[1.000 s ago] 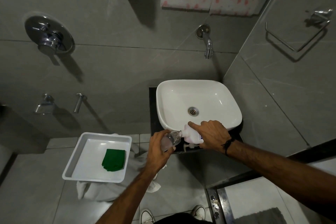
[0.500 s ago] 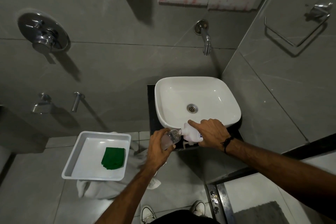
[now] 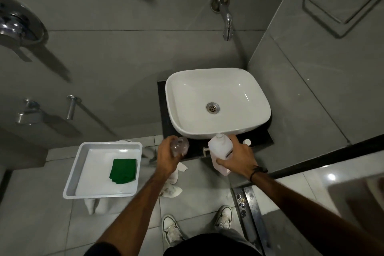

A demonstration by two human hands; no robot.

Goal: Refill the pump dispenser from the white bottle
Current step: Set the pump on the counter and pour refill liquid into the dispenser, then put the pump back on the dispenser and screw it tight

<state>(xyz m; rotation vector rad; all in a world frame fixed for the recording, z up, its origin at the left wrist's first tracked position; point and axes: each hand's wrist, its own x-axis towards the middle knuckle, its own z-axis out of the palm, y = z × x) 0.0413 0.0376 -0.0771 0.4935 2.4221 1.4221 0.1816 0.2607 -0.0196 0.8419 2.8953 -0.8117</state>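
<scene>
My left hand grips a clear plastic dispenser bottle, held just in front of the black counter's left end. My right hand holds the white bottle upright by its lower body, neck pointing up toward the basin, a hand's width to the right of the clear bottle. The two bottles are apart. A white pump head lies on the black counter between them, and a small white cap sits on the counter right of the white bottle.
A white basin sits on a black counter below a wall spout. To the left, a white tray holds a green pad. White cloths lie on the floor. My shoes stand below.
The white bottle was tipped with its mouth against the clear bottle; now it is turned upright and pulled right, away from the clear bottle. The view has tilted downward.
</scene>
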